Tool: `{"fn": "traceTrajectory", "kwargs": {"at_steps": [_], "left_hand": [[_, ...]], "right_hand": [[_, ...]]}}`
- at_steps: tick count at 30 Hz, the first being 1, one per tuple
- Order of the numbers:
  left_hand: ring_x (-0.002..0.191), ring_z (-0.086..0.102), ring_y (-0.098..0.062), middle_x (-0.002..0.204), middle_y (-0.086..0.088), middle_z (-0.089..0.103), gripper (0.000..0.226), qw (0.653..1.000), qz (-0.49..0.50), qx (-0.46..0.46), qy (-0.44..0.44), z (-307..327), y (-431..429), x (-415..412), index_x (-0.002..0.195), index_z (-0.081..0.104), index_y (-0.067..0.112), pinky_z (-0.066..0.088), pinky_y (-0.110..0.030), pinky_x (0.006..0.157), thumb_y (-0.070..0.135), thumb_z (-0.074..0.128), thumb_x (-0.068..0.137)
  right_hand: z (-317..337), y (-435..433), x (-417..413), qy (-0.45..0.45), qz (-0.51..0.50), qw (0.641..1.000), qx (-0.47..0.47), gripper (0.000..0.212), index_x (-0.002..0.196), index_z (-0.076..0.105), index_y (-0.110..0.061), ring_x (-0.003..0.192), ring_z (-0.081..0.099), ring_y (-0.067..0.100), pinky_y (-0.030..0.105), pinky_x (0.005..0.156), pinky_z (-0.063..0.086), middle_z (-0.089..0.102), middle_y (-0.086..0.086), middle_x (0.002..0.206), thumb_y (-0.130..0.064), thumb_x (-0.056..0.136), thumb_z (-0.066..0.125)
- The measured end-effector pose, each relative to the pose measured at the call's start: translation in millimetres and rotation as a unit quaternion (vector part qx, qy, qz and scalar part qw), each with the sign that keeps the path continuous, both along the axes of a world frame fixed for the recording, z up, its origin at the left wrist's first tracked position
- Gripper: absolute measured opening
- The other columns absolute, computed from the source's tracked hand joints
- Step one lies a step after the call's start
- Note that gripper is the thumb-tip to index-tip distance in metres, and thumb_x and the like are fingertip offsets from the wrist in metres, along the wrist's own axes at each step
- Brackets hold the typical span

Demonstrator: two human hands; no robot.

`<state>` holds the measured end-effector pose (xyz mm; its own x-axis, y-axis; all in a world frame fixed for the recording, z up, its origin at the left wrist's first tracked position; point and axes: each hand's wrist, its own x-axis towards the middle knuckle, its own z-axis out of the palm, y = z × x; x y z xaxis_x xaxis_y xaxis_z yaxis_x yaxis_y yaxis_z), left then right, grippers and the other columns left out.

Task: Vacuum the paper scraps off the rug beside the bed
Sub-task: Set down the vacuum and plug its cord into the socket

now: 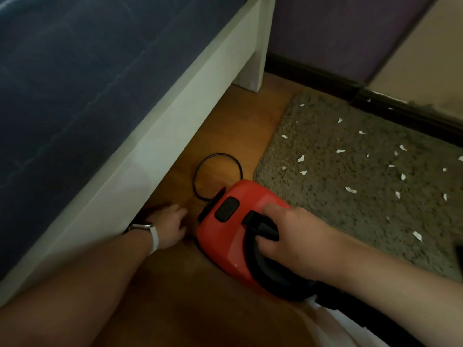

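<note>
Home bedroom, white bed frame (155, 136) with dark blue mattress (62, 71), wooden floor (233, 126), shaggy grey rug (350, 166), purple wall (350, 28), dark skirting board (313, 71)

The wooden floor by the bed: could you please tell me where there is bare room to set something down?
Bare wood lies between the bed frame and the rug, from the bed leg to the cord loop. Nearer it is crowded: that loop, the left hand and the vacuum gripped by the right hand. Across the rug lie paper scraps.

Red vacuum (225, 236) beside grey rug (325, 209); white paper scraps (350, 190) strewn across it.
</note>
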<state>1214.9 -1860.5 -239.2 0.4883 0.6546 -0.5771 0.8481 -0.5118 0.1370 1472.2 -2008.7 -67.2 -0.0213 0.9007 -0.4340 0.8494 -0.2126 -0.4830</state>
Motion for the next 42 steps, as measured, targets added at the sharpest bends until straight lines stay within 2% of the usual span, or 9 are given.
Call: {"fn": "traceTrajectory", "kwargs": {"at_steps": [4,12,17,20,23,28,33,37,42], "left_hand": [[0.123,0.048,-0.027,0.138,-0.003,0.042,0.047,0.995,-0.06,-0.033,0.066,-11.3,-4.7,-13.6,0.133,0.052,0.019,0.044,-0.038,0.1,0.044,0.056,0.094],[0.1,0.061,-0.03,0.115,-0.008,0.061,0.017,0.993,-0.091,0.017,0.079,-3.8,-5.3,-4.0,0.112,0.053,0.019,0.051,-0.04,0.082,0.03,0.043,0.104],[0.088,0.062,-0.029,0.106,-0.007,0.061,0.019,0.994,-0.071,0.066,0.053,6.4,-7.9,18.2,0.111,0.052,0.019,0.049,-0.037,0.069,0.027,0.035,0.106],[0.085,0.063,-0.029,0.105,-0.007,0.062,0.026,0.991,-0.033,0.124,0.025,20.9,-6.8,42.1,0.106,0.061,0.018,0.042,-0.034,0.063,0.027,0.036,0.105],[0.079,0.062,-0.028,0.099,-0.006,0.059,0.028,0.982,-0.006,0.189,-0.025,43.6,-2.4,62.5,0.1,0.064,0.017,0.04,-0.032,0.059,0.03,0.039,0.104],[0.066,0.053,-0.027,0.086,-0.002,0.054,0.029,0.938,-0.004,0.317,-0.14,99.4,10.7,80.4,0.091,0.067,0.018,0.039,-0.032,0.055,0.034,0.044,0.1],[0.08,0.052,-0.03,0.089,-0.007,0.067,0.024,0.863,-0.075,0.452,-0.214,172.5,7.4,98.5,0.099,0.074,0.013,0.038,-0.034,0.06,0.027,0.054,0.098],[0.077,0.052,-0.031,0.089,-0.009,0.067,0.021,0.804,-0.125,0.526,-0.248,210.2,1.3,116.1,0.101,0.075,0.01,0.03,-0.032,0.062,0.023,0.059,0.098],[0.086,0.055,-0.036,0.099,-0.014,0.061,0.017,0.787,-0.133,0.536,-0.275,237.2,-14.9,141.9,0.1,0.073,0.01,0.047,-0.04,0.062,0.021,0.06,0.098]], "right_hand": [[-1.8,-3.2,8.2,-0.008,-0.014,1.0,0.017,0.016,0.093,0.055,-0.027,0.07,0.061,0.015,0.034,0.063,0.05,0.061,-0.005,0.075,-0.04,0.087,0.062],[8.9,-15.6,34.2,-0.009,-0.087,0.996,0.014,0.034,0.066,0.045,-0.047,0.056,0.051,-0.008,0.008,0.056,0.042,0.055,-0.018,0.062,-0.031,0.08,0.07],[8.7,-36.4,52.0,-0.022,-0.108,0.994,-0.003,0.024,0.072,0.051,-0.044,0.064,0.058,0.002,0.013,0.054,0.041,0.06,-0.013,0.068,-0.033,0.079,0.07],[6.6,-50.2,61.8,-0.042,-0.126,0.991,-0.004,0.016,0.088,0.062,-0.029,0.076,0.065,0.017,0.033,0.067,0.052,0.067,-0.005,0.077,-0.036,0.077,0.07],[7.0,-61.4,67.0,-0.042,-0.128,0.991,0.004,0.019,0.087,0.061,-0.024,0.073,0.064,0.018,0.037,0.067,0.053,0.065,-0.004,0.075,-0.036,0.075,0.069],[8.5,-73.4,70.8,-0.036,-0.116,0.993,0.004,0.02,0.09,0.061,-0.022,0.074,0.064,0.018,0.04,0.068,0.054,0.066,-0.002,0.078,-0.038,0.079,0.068],[9.5,-78.9,70.1,-0.034,-0.093,0.995,-0.004,0.022,0.097,0.06,-0.024,0.078,0.064,0.017,0.033,0.067,0.052,0.065,-0.004,0.083,-0.04,0.082,0.066],[7.9,-78.9,62.6,-0.059,-0.061,0.996,-0.022,0.026,0.082,0.042,-0.03,0.076,0.058,0.017,0.032,0.065,0.047,0.055,-0.007,0.079,-0.044,0.084,0.063],[10.5,-74.0,65.3,-0.029,-0.047,0.997,-0.046,0.031,0.075,0.036,-0.035,0.077,0.056,0.016,0.03,0.067,0.047,0.051,-0.01,0.077,-0.048,0.084,0.063]]}}
